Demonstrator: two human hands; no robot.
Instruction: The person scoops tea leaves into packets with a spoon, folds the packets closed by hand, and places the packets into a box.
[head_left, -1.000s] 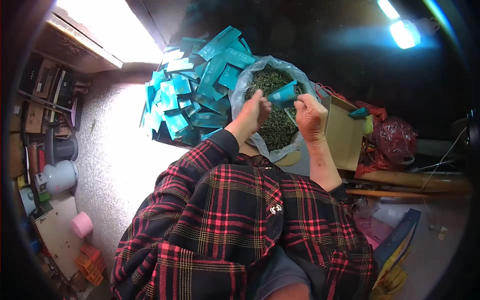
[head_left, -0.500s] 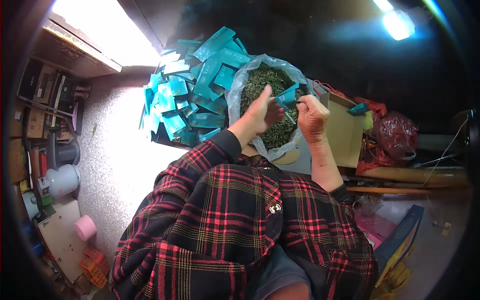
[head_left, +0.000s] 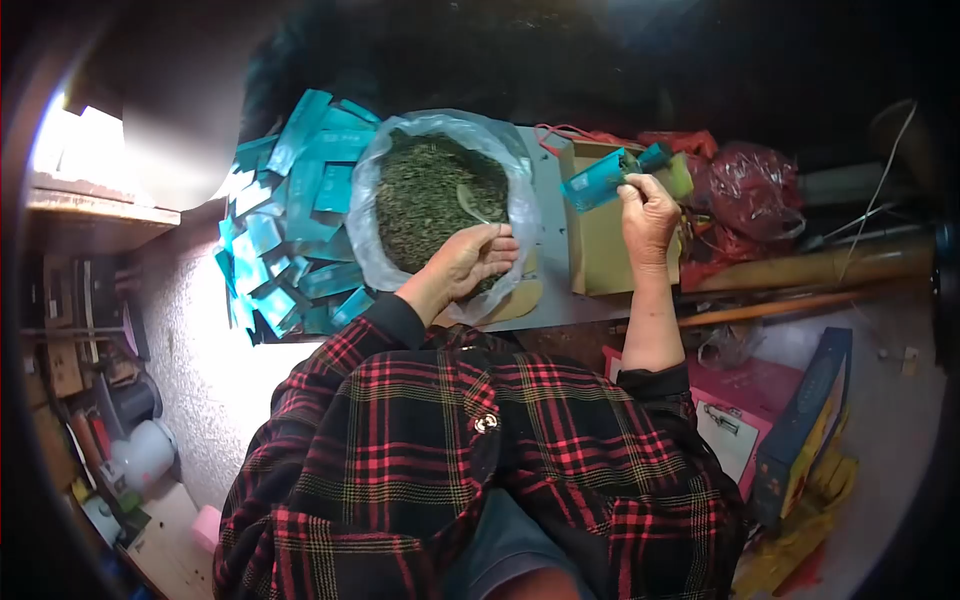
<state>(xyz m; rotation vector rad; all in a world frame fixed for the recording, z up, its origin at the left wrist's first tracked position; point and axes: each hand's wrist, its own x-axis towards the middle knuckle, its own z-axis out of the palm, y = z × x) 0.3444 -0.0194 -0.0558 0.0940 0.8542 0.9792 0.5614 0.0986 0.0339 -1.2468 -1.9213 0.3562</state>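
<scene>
In the head view my left hand (head_left: 472, 262) is over the near right edge of a clear plastic bag (head_left: 366, 215) full of dried green leaves (head_left: 425, 205). Its fingers are curled, with the thumb and index finger at the handle of a pale spoon (head_left: 468, 202) whose bowl lies on the leaves. My right hand (head_left: 648, 215) pinches the upper right end of a teal packet (head_left: 594, 182), tilted above an open cardboard box (head_left: 600, 262). Dark leaf bits show at the packet's gripped end.
Many teal packets (head_left: 325, 190) are heaped left of the bag. Another teal packet (head_left: 655, 157) and red plastic bags (head_left: 750, 192) lie at the box's right. A pink case (head_left: 745, 385) and a blue box (head_left: 808, 410) stand lower right.
The view has turned to the right. My right hand has carried the teal packet away from the leaf bag to over the cardboard box. My left hand has closed at the spoon handle.
</scene>
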